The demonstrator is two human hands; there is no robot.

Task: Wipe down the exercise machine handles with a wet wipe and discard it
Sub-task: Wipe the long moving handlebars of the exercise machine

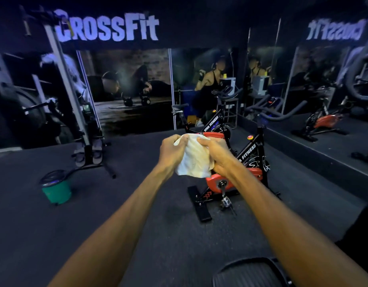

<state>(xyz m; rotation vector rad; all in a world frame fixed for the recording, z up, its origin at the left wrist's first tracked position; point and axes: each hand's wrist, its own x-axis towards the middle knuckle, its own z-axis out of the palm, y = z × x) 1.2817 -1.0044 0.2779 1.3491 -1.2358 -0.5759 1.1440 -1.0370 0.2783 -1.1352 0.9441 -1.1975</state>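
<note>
1. Holding the crumpled white wet wipe [194, 157] at chest height, the left hand [172, 150] and right hand [217, 155] each pinch a top edge; the sheet hangs limp between them, long axis vertical.
2. Judged target: dark curved foam-clad handlebars [279, 112] lie ahead and to the right, nearer the right hand.
3. Discard point: green cylindrical plastic bin [56, 188], lid tilted, stands on the dark floor, forward-left.

Light: dim, bluish
Floor [116, 204]: dark rubbery matting
Back wall: white CrossFit lettering [108, 25] above workout murals [133, 85]
Right wall: mirror [324, 79] reflecting the lettering reversed
Left: metal rack [71, 90]; green lidded bin [56, 189] near it
</note>
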